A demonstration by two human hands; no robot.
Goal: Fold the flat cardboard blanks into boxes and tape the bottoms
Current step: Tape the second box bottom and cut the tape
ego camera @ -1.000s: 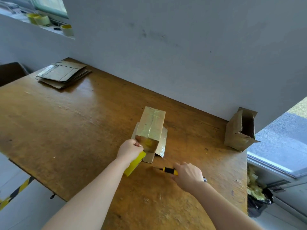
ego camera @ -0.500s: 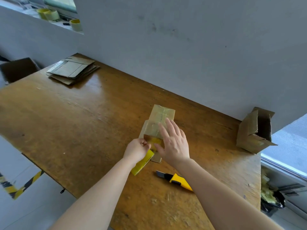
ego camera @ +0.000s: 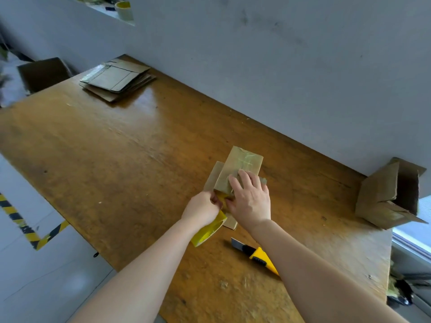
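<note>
Right hand point(ego camera: 250, 201) flat, fingers spread, pressing box point(ego camera: 241, 169). Left hand point(ego camera: 203, 207) pinching yellow tape roll point(ego camera: 210, 230). Knife point(ego camera: 255, 255) near right.

Glossy wooden table point(ego camera: 116, 141); matt cardboard box point(ego camera: 242, 166) under shiny tape.

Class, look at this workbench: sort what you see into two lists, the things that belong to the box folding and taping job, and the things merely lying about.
Belonging to the job:
box being taped
yellow tape roll
utility knife
stack of flat blanks
finished box

Lying about:
tape rolls on the ledge
brown chair
striped floor tape
</note>
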